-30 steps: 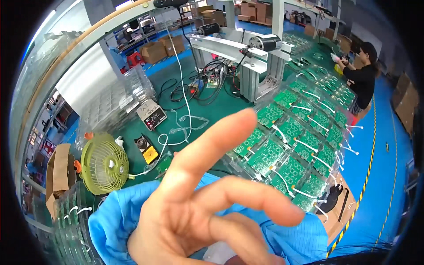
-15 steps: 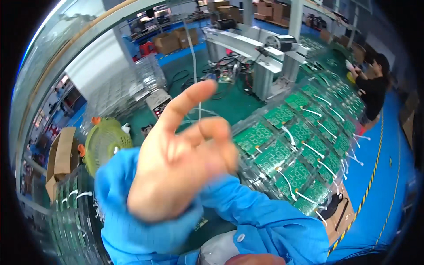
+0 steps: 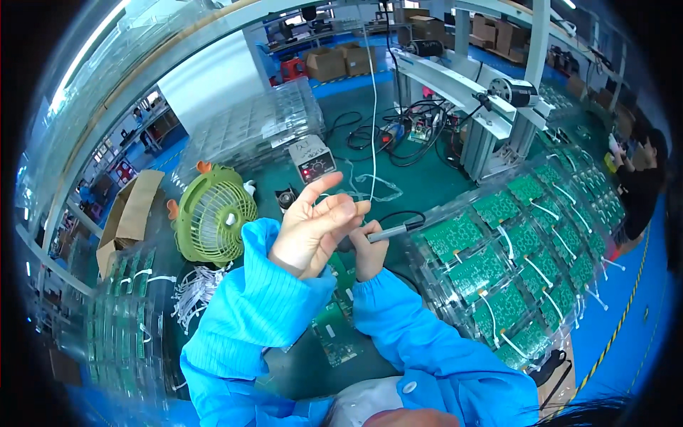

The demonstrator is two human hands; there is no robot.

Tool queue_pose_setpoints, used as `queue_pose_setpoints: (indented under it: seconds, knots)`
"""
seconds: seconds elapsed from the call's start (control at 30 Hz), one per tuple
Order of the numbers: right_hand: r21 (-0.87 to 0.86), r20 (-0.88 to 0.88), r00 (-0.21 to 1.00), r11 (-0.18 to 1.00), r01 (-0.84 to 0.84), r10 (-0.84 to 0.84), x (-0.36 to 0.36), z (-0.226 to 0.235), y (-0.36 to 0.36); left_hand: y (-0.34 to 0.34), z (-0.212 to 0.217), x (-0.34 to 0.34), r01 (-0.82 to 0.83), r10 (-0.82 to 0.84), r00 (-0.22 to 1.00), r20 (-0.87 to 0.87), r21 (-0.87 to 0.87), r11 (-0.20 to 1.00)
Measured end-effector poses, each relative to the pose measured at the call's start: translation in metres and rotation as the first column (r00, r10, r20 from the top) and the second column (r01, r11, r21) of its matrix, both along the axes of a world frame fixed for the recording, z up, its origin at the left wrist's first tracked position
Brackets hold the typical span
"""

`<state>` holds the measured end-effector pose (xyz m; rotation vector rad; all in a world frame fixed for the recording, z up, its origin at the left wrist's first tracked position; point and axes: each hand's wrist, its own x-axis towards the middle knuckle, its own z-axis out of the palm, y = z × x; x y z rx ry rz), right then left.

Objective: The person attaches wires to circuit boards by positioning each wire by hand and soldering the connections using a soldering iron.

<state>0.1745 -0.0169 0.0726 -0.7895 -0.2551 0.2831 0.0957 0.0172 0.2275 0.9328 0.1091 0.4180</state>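
Note:
My left hand (image 3: 313,231), in a blue sleeve, is raised at the middle with its fingers curled and the thumb pressed toward them. Anything in that pinch is too small to make out. Just right of it and partly behind, my right hand (image 3: 368,250) grips a grey-handled soldering iron (image 3: 396,233), whose black cord loops off to the right. The iron's tip is hidden behind my left hand. Below the hands, green circuit boards (image 3: 333,331) lie on the dark green bench mat. A thin white wire (image 3: 373,107) hangs down just beyond my fingers.
Circuit boards with white leads (image 3: 491,263) fill trays at right. At left are a green fan (image 3: 215,217), a bundle of white leads (image 3: 199,292) and stacked board trays (image 3: 121,320). Beyond stand a control box (image 3: 311,158), a metal frame (image 3: 491,128) and cables. Another person (image 3: 644,185) works far right.
My left hand has dropped lower and away from the camera, and its fingers have drawn together. My right hand with the soldering iron has come into sight. The view has shifted.

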Motion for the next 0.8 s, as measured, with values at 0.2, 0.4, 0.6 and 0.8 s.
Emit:
queue_pose_setpoints:
  seconds: [0.2, 0.4, 0.6, 0.8]
  knots:
    - [-0.033, -0.009, 1.000, 0.999, 0.009, -0.009, 0.003, 0.001, -0.002, -0.001, 0.003, 0.004, -0.037, 0.036, 0.998, -0.052, -0.024, 0.999]
    - [-0.076, 0.025, 1.000, 0.997, 0.010, -0.008, 0.008, -0.012, 0.007, 0.003, 0.001, 0.002, -0.079, 0.080, 0.997, -0.012, 0.052, 0.995]
    - [-0.061, 0.127, 0.992, 0.998, -0.017, 0.025, -0.003, 0.019, -0.011, -0.016, 0.021, -0.018, 0.044, -0.035, 0.997, -0.066, 0.152, 0.987]
    - [-0.061, 0.210, 0.966, 0.988, -0.139, 0.149, -0.032, 0.023, 0.017, -0.047, 0.075, -0.051, 0.222, -0.221, 0.975, -0.028, 0.041, 0.974]
